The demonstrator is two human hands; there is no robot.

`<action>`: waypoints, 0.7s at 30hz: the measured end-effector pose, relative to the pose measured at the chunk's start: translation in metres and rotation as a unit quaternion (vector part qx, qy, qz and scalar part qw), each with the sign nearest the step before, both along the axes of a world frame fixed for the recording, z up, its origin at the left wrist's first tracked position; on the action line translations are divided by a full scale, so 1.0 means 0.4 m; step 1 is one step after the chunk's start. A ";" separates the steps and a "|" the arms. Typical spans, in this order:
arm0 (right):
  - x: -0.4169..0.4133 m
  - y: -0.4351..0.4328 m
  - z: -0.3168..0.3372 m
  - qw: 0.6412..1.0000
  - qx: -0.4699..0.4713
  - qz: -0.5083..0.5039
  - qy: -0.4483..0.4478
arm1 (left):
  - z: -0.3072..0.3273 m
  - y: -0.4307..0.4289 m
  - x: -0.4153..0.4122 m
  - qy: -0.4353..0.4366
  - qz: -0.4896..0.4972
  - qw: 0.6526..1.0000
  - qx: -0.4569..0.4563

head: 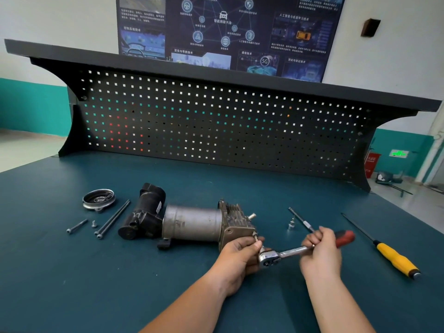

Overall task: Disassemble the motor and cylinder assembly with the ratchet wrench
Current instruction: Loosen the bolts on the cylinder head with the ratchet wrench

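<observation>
The motor and cylinder assembly lies on its side on the blue-green bench: black motor at the left, grey cylinder in the middle, finned metal head at the right. A chrome ratchet wrench with a red and black handle sits with its head at a bolt on the head's near right corner. My left hand curls round the ratchet's head and the bolt. Around the wrench's handle, to the right, my right hand keeps a closed grip.
Left of the motor lie a round metal end cap, two long bolts, a shorter bolt and a small screw. A socket, an extension bar and a yellow-handled screwdriver lie right. A black pegboard stands behind.
</observation>
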State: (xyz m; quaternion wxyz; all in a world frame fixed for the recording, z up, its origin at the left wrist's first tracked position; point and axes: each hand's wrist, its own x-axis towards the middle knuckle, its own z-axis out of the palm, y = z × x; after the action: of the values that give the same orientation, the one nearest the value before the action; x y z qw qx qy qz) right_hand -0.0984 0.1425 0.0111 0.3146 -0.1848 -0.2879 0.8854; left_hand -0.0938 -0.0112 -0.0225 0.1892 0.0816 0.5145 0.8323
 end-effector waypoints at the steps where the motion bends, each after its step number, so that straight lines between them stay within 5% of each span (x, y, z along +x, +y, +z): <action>1: -0.004 0.000 0.012 1.000 0.028 0.000 0.008 | -0.001 0.001 0.000 0.000 -0.005 1.000 -0.005; 7: -0.005 -0.030 0.108 0.979 0.198 0.022 0.041 | -0.005 0.002 -0.006 -0.001 -0.002 1.000 -0.023; 13: 0.023 -0.101 0.158 0.912 0.401 0.040 0.069 | -0.011 0.003 -0.010 0.000 0.033 0.999 -0.026; 15: 0.032 -0.133 0.161 0.869 0.489 0.029 0.067 | -0.012 0.007 -0.009 0.004 0.038 0.999 -0.023; 21: 0.059 -0.249 0.133 0.662 0.734 0.059 0.139 | -0.006 0.005 -0.001 0.039 0.032 0.999 -0.019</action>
State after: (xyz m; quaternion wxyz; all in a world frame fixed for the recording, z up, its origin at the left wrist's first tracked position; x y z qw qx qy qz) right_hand -0.0749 0.0427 0.0642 0.3321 0.2486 -0.8077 0.4190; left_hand -0.0941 -0.0090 -0.0249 0.1435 0.0941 0.5396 0.8243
